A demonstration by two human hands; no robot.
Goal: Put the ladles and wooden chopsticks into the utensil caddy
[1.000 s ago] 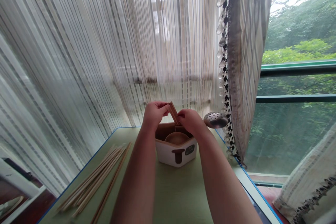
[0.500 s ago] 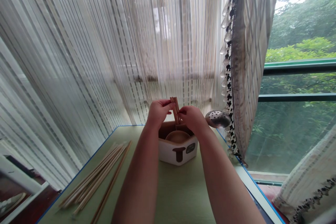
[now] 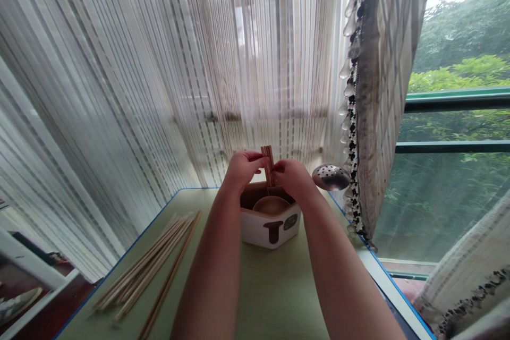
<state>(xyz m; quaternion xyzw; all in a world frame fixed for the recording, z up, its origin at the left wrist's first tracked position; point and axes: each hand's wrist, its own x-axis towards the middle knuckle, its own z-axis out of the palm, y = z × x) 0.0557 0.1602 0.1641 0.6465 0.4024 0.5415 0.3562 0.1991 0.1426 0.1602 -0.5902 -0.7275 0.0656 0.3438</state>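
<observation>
Several brown chopsticks (image 3: 268, 167) stand nearly upright in a bundle at the back of a white and brown utensil holder (image 3: 258, 232). My left hand (image 3: 244, 169) pinches the bundle near its top from the left. Slightly lower, my right hand (image 3: 291, 176) closes its fingers on the bundle from the right. The lower ends of the chopsticks are down at the holder's rear, where I cannot make out how deep they go. A brown rounded piece (image 3: 271, 205) fills the front of the holder. Beyond my right hand juts the perforated metal head of a slotted spoon (image 3: 331, 177).
More chopsticks (image 3: 147, 265) lie loosely spread on the left of the green table (image 3: 271, 292), a darker pair (image 3: 171, 276) beside them. Behind the table hang sheer curtains (image 3: 199, 64). A beaded curtain edge (image 3: 353, 117) comes down by the right side, close to the window (image 3: 458, 180).
Both hands keep hold of the chopstick bundle, which stands a little more upright now. The view has shifted slightly; the loose chopsticks lie as before.
</observation>
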